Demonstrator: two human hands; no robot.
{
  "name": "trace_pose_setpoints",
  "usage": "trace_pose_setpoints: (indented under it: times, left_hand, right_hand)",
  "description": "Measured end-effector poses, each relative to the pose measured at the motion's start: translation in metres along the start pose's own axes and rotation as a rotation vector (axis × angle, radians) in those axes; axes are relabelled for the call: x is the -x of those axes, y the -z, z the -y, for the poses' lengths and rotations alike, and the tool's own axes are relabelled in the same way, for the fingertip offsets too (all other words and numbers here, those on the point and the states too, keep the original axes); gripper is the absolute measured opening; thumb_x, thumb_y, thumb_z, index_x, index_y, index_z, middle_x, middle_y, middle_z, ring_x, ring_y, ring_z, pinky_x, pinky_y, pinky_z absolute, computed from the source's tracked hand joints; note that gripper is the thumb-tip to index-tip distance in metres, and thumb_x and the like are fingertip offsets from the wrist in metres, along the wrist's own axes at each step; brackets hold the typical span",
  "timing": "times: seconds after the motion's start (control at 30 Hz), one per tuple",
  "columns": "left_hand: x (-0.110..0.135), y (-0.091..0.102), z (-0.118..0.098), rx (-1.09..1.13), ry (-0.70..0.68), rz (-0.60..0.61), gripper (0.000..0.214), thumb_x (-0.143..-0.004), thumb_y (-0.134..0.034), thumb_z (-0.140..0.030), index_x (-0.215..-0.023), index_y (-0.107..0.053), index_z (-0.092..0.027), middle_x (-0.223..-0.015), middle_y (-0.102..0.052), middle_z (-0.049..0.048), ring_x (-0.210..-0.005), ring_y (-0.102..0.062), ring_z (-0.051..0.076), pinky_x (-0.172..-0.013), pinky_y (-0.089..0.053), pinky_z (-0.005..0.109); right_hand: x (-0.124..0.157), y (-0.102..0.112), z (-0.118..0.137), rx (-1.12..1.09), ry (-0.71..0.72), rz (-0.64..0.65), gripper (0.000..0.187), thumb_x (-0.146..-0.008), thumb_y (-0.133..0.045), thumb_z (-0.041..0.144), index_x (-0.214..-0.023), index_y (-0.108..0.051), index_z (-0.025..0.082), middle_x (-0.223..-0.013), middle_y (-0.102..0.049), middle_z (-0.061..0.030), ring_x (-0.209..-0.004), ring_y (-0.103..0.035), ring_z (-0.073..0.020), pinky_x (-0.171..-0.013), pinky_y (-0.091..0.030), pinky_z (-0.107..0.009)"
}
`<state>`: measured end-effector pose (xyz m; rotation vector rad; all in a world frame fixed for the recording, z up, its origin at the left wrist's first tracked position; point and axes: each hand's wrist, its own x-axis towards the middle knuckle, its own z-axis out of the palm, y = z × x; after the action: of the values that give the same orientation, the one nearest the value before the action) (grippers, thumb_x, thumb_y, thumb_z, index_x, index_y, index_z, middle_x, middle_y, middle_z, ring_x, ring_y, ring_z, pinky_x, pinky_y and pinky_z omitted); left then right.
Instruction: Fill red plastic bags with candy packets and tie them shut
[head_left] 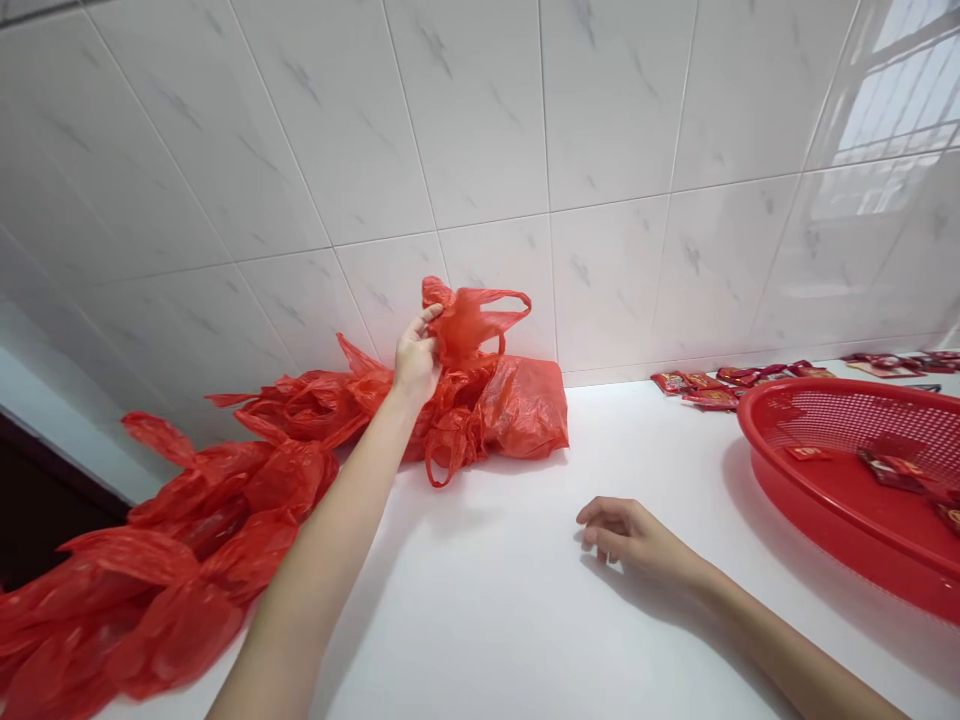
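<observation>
At the frame's centre, a red bag [469, 325] is grasped by the left hand [418, 362] beside other bags [525, 408]; toward lower right, the right hand [628, 532] is held half-open over the table [480, 610].

L hand [420, 355] pinches a red plastic bag [469, 325] by the tiled wall [487, 120], w/ more red bags [180, 580] piled mostly L on the white table [465, 620]. R hand [622, 530], loosely curled, is betw. bags & red basket [825, 540] w/ small pkts [889, 470] inside.
</observation>
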<state>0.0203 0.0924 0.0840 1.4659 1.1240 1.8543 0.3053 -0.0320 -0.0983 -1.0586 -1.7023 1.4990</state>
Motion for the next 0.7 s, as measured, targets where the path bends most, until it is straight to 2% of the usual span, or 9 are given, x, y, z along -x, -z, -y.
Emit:
trace_pose_setpoints:
  times: [0.1, 0.23, 0.33, 0.43, 0.5, 0.57, 0.63, 0.7]
  left_hand:
    - [0.04, -0.008, -0.006, 0.188, 0.036, 0.181, 0.048, -0.069, -0.065, -0.022, -0.118, -0.065, -0.022, -0.116, -0.071, 0.0072, -0.101, -0.069, 0.022, -0.075, -0.058, 0.029]
    - [0.101, -0.02, 0.007, 0.163, 0.134, 0.489, 0.065, -0.068, -0.064, -0.015, -0.132, -0.06, -0.027, -0.139, -0.062, 0.0062, -0.121, -0.064, 0.027, -0.085, -0.06, 0.032]
    - [0.136, -0.031, 0.025, 0.115, 0.096, 0.685, 0.069, -0.069, -0.055, -0.009, -0.135, -0.06, -0.026, -0.145, -0.059, 0.0054, -0.136, -0.054, 0.027, -0.105, -0.052, 0.035]
    - [0.159, -0.041, 0.039, 0.103, 0.06, 0.851, 0.077, -0.07, -0.048, -0.004, -0.142, -0.056, -0.027, -0.149, -0.056, 0.0035, -0.139, -0.051, 0.025, -0.114, -0.045, 0.037]
    - [0.166, -0.043, 0.044, 0.055, 0.028, 0.91, 0.08, -0.07, -0.045, -0.002, -0.145, -0.054, -0.029, -0.151, -0.055, 0.0021, -0.14, -0.051, 0.025, -0.117, -0.043, 0.038]
    - [0.167, -0.042, 0.047, -0.025, -0.014, 0.918, 0.083, -0.07, -0.043, -0.001, -0.147, -0.051, -0.028, -0.15, -0.056, 0.002, -0.14, -0.051, 0.024, -0.119, -0.04, 0.039]
    - [0.162, -0.038, 0.049, -0.095, -0.032, 0.884, 0.086, -0.068, -0.042, 0.001, -0.149, -0.05, -0.026, -0.149, -0.056, 0.002, -0.141, -0.05, 0.024, -0.122, -0.036, 0.04]
    - [0.155, -0.031, 0.051, -0.124, -0.019, 0.828, 0.088, -0.065, -0.042, 0.0, -0.149, -0.049, -0.025, -0.153, -0.053, 0.0014, -0.145, -0.044, 0.023, -0.125, -0.03, 0.039]
  right_hand:
    - [0.0, 0.007, 0.008, -0.134, 0.06, -0.113, 0.053, -0.082, -0.069, 0.061, -0.113, -0.063, 0.019, -0.096, -0.07, -0.008, -0.071, -0.068, -0.0191, -0.067, -0.054, -0.035]
    - [0.003, 0.018, 0.019, -0.315, 0.144, -0.242, 0.065, -0.081, -0.067, 0.07, -0.125, -0.057, 0.023, -0.117, -0.069, -0.0143, -0.091, -0.072, -0.0252, -0.084, -0.056, -0.043]
    - [0.006, 0.017, 0.024, -0.385, 0.181, -0.226, 0.077, -0.077, -0.067, 0.075, -0.133, -0.052, 0.025, -0.126, -0.068, -0.0168, -0.104, -0.071, -0.0289, -0.092, -0.053, -0.047]
    - [0.008, 0.008, 0.027, -0.377, 0.191, -0.157, 0.083, -0.075, -0.076, 0.066, -0.142, -0.046, 0.026, -0.129, -0.068, -0.0149, -0.111, -0.069, -0.0294, -0.097, -0.051, -0.047]
    - [0.009, 0.001, 0.027, -0.364, 0.197, -0.136, 0.077, -0.075, -0.081, 0.054, -0.139, -0.05, 0.027, -0.128, -0.069, -0.0119, -0.112, -0.068, -0.0281, -0.096, -0.052, -0.044]
    - [0.008, -0.001, 0.028, -0.368, 0.185, -0.168, 0.06, -0.075, -0.082, 0.05, -0.125, -0.06, 0.025, -0.12, -0.072, -0.009, -0.104, -0.069, -0.0262, -0.09, -0.055, -0.04]
    - [0.007, 0.003, 0.027, -0.372, 0.152, -0.256, 0.044, -0.075, -0.081, 0.053, -0.103, -0.067, 0.022, -0.102, -0.075, -0.0064, -0.089, -0.07, -0.0232, -0.079, -0.055, -0.035]
    - [0.006, 0.013, 0.025, -0.383, 0.127, -0.393, 0.042, -0.069, -0.084, 0.055, -0.086, -0.068, 0.02, -0.084, -0.074, -0.004, -0.074, -0.067, -0.0199, -0.069, -0.052, -0.031]
